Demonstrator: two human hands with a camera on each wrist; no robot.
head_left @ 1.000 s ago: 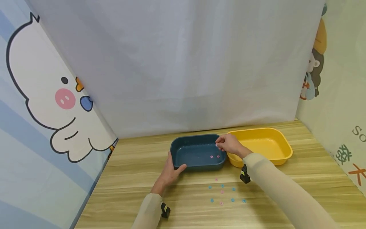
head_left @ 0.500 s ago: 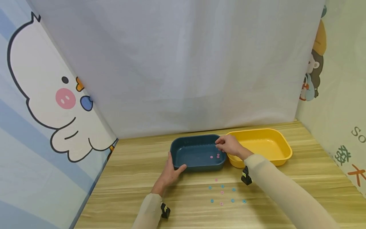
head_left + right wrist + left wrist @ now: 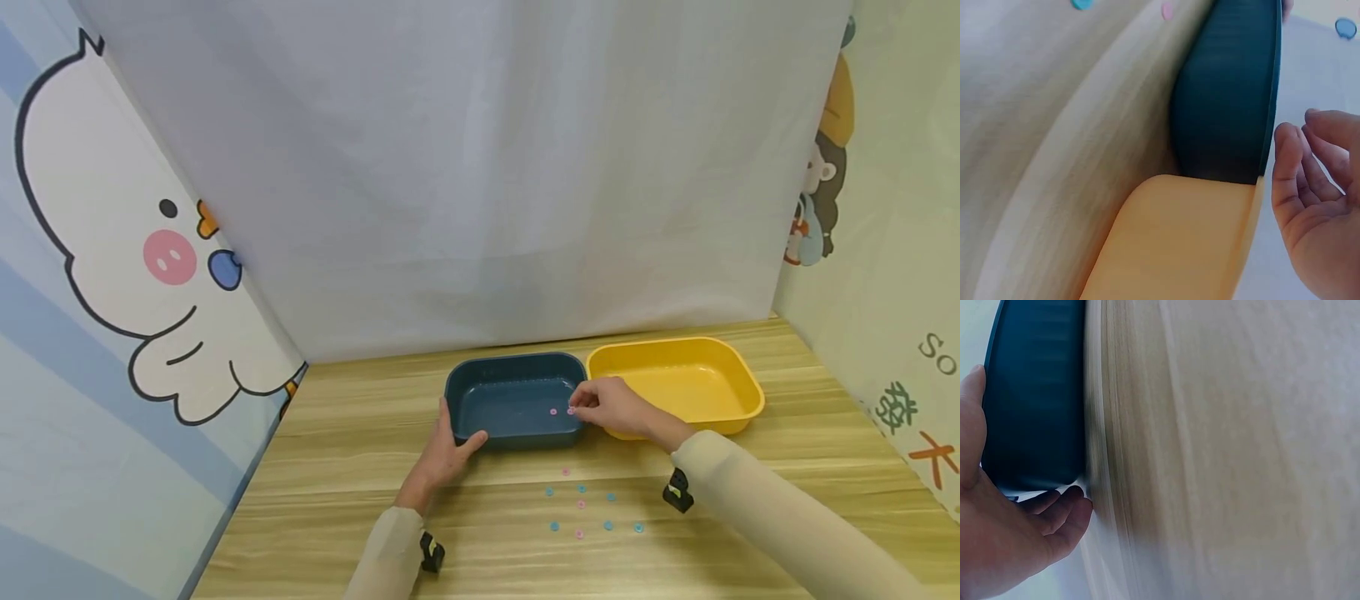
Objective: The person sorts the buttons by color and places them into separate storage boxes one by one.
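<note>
My left hand point(image 3: 442, 458) grips the near left corner of a dark blue tub point(image 3: 521, 442), thumb over the rim and fingers round the outer wall. In the left wrist view the fingers point(image 3: 1060, 522) curl below the tub's end. My right hand point(image 3: 611, 404) hovers over the blue tub's right rim. Its fingers point(image 3: 1288, 153) are loosely bent, with a gap between the tips and nothing visible between them. Pink buttons point(image 3: 553, 412) lie on the blue tub's floor, one close to the right fingertips and partly hidden by them in the head view.
A yellow tub point(image 3: 750, 408) stands against the blue tub's right side. On the wooden table point(image 3: 360, 500) in front lie several blue buttons point(image 3: 608, 526) and a few pink buttons point(image 3: 581, 505). A pale curtain point(image 3: 480, 208) hangs behind, with printed cloths at both sides.
A pink button from my right hand has dropped into the blue tub. That hand has then come lower and slightly right, towards me. My left hand keeps its hold on the tub.
</note>
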